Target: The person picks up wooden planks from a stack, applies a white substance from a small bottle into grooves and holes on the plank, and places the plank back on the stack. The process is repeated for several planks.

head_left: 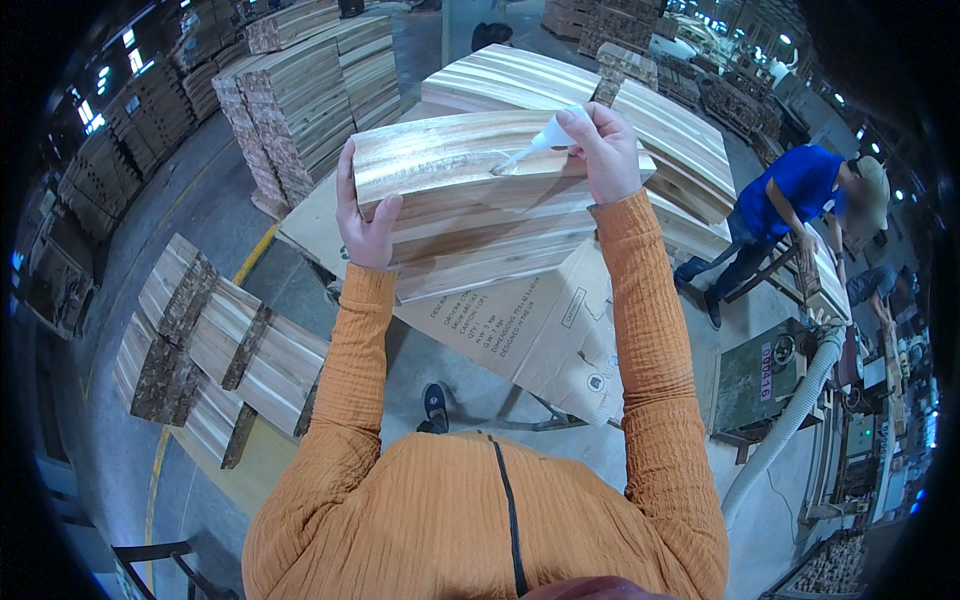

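Note:
My left hand grips the left end of a pale wooden board, thumb on the near edge and fingers round the end. In my right hand is a small white squeeze bottle with a long narrow nozzle. The bottle tilts down to the left, its tip at a dark spot near the board's front edge. A greyish smeared streak runs along the board left of the tip. Beneath lie more stacked boards, resting on a cardboard sheet over a table.
Behind to the right stands another board stack. Tall wood stacks rise at the far left, and a lower pile sits near left. A person in blue works at the right, near a green machine with a hose.

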Demonstrator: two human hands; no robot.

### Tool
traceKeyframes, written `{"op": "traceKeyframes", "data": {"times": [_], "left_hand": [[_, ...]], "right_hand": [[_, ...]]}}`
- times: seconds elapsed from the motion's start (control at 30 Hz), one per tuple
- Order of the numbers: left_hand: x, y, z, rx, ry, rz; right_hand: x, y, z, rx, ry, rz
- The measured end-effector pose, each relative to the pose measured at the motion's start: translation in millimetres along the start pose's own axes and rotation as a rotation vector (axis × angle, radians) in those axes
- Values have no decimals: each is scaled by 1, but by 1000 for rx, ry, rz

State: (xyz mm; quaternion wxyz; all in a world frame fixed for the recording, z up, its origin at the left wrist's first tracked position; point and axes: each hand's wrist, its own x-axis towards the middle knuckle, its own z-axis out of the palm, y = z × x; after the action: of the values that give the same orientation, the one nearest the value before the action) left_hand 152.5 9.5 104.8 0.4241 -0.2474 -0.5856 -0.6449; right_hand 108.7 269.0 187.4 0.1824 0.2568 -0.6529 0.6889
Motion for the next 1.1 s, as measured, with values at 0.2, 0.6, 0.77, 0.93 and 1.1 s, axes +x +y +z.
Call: {"op": "traceKeyframes", "data": {"times": [0.2,0.6,0.77,0.93,1.1], "left_hand": [[1,-1,-1,16,1,23],[8,-4,0,-46,-7,-45],[12,-7,-2,-29,3,-65],[13,-10,-2,-37,22,-82],[14,-12,-4,-28,10,-44]], "right_hand": [[1,0,-1,18,-5,-3],[20,5,-9,436,110,92],[24,-2,-5,420,77,141],[12,-8,6,149,-47,161],[1,-6,17,104,0,63]]}}
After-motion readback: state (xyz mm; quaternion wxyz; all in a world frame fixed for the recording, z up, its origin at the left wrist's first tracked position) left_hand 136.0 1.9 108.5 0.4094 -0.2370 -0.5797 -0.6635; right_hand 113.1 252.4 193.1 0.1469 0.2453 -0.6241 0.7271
